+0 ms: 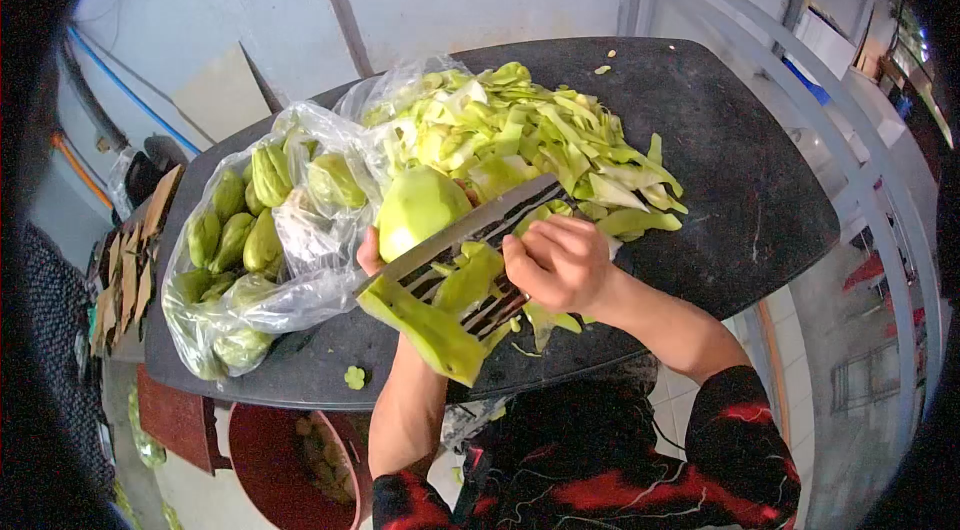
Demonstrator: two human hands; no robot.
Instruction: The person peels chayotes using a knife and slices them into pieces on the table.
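Observation:
My left hand point(369, 252) holds a large, pale green, peeled fruit point(420, 210), perhaps a chayote. Most of that hand is hidden behind the blade, with fingertips showing at the fruit's left side. My right hand point(562, 263) is closed around a broad knife point(470, 225), its handle hidden in the fist. The blade has dark and silver stripes and slants across the front of the fruit, its upper edge close to it. Wide green peel strips point(425, 330) cling to the blade and hang over its lower left end.
A clear plastic bag point(300, 290) of green chayotes point(232, 242) lies on the left of the dark table point(740, 170). A heap of green peelings point(540, 130) covers the back middle. Below the front edge stands a red bin point(275, 470). Grey metal railing point(860, 170) runs along the right.

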